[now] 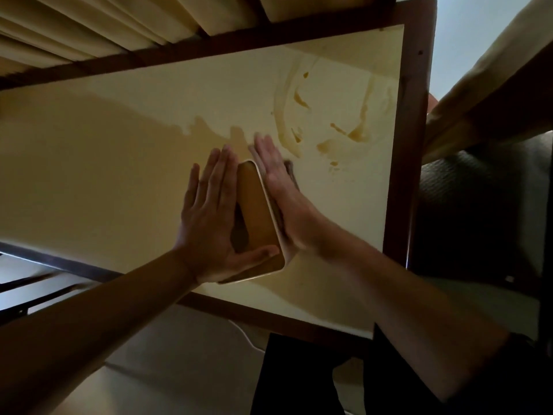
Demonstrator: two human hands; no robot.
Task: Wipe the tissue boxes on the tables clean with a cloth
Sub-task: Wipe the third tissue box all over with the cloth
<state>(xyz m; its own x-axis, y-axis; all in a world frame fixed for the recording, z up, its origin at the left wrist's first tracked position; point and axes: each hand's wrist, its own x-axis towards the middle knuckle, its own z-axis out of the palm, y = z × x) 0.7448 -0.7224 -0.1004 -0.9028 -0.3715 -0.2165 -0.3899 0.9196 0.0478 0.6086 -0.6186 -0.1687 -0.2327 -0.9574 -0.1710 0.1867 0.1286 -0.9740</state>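
Box (258, 217), long axis pointing away, lies between flat-fingered hands: left hand (209, 211) steadying, right hand (281, 199) pressing what may be a cloth (291, 172).

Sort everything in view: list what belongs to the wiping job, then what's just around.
Job:
gold rounded-corner tissue box
dark cloth under the right hand
left hand flat against the box

Around:
cream wood-framed table
brown smears
pleated beige curtain

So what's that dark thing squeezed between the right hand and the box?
In the head view, a dark cloth lies between the flat right hand and the side of the tissue box.
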